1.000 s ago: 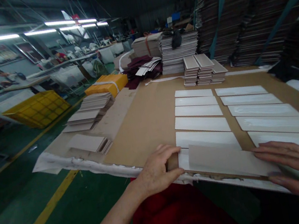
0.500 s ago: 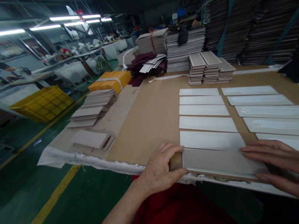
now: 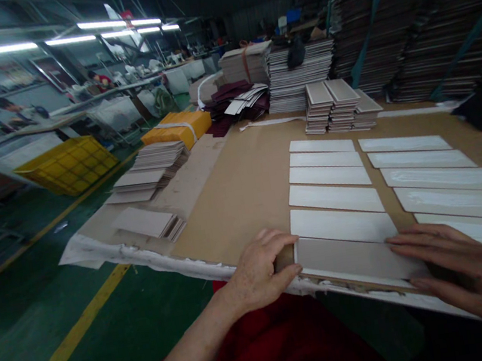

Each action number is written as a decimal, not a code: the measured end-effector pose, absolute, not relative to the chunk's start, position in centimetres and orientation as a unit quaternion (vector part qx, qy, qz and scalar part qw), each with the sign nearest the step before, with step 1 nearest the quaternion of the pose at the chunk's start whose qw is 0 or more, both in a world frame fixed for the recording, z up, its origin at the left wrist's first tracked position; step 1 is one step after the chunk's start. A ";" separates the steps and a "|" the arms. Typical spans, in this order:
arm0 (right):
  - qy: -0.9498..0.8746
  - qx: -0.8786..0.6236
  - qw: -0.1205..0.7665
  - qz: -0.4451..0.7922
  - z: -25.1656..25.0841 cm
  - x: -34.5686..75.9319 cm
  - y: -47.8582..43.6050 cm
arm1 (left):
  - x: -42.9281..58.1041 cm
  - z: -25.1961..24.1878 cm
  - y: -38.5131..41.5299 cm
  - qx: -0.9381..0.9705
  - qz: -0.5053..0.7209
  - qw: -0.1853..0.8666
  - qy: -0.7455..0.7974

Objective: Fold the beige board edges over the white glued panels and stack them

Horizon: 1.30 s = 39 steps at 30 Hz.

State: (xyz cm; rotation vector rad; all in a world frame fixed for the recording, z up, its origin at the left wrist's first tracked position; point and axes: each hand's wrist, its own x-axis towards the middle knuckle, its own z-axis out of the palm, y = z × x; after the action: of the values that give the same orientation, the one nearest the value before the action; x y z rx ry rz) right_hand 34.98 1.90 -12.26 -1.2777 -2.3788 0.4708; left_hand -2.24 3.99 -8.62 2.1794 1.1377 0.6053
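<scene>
A greyish-beige cardboard strip (image 3: 352, 257) lies at the table's front edge, below a column of white-faced strips (image 3: 338, 223). At its left end rests my left hand (image 3: 258, 268), thumb and fingers apart, with the tips touching the strip's edge. My right hand (image 3: 462, 268) lies over the strip's right end, fingers stretched out and thumb spread near the front edge. Part of that end is hidden under the hand. Farther right runs a second column of glossy white strips (image 3: 448, 173), partly covered by my right hand at the bottom.
Small stacks of framed panels (image 3: 332, 106) stand at the back of the brown-topped table (image 3: 235, 199). Beige board stacks (image 3: 144, 174) and a yellow package (image 3: 176, 128) sit at the left. Tall strapped piles (image 3: 424, 14) rise behind. A yellow crate (image 3: 67, 167) stands on the floor.
</scene>
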 end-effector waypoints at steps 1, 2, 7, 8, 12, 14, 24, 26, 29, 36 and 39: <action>-0.852 -0.455 0.197 0.168 -12.3 35.0 2.0 | -2.2 -8.7 4.0 0.822 0.230 0.301 0.426; -0.853 -0.454 0.196 0.168 -12.2 35.0 2.0 | -2.2 -8.7 4.0 0.823 0.230 0.303 0.422; -0.849 -0.456 0.198 0.179 -11.8 34.6 2.1 | -2.2 -8.9 3.9 0.828 0.227 0.297 0.419; -0.847 -0.459 0.195 0.186 -11.7 34.6 2.1 | -2.2 -8.9 3.9 0.829 0.227 0.294 0.419; -0.842 -0.464 0.180 0.208 -10.7 34.2 2.1 | -2.1 -8.8 4.1 0.829 0.229 0.291 0.420; -0.843 -0.463 0.177 0.211 -10.2 33.9 2.0 | -2.0 -8.7 4.1 0.829 0.228 0.289 0.420; -0.856 -0.460 0.166 0.166 -9.7 33.2 1.0 | -2.0 -8.7 4.1 0.831 0.222 0.282 0.425; -0.859 -0.460 0.163 0.156 -9.7 33.2 0.8 | -2.0 -8.8 4.1 0.832 0.221 0.278 0.426; -0.861 -0.462 0.154 0.144 -9.6 33.0 0.6 | -2.0 -8.9 4.1 0.833 0.219 0.275 0.427; -0.864 -0.463 0.147 0.133 -9.9 32.9 0.1 | -1.9 -8.9 4.2 0.834 0.219 0.274 0.426; -0.866 -0.460 0.145 0.135 -9.9 32.9 0.0 | -1.9 -8.8 4.2 0.832 0.216 0.280 0.428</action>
State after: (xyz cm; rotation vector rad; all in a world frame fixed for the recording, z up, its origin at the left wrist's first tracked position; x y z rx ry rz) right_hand 32.88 -0.02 -9.90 -1.3250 -2.4949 0.3895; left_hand -1.90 4.24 -8.82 2.2292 1.1481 0.5779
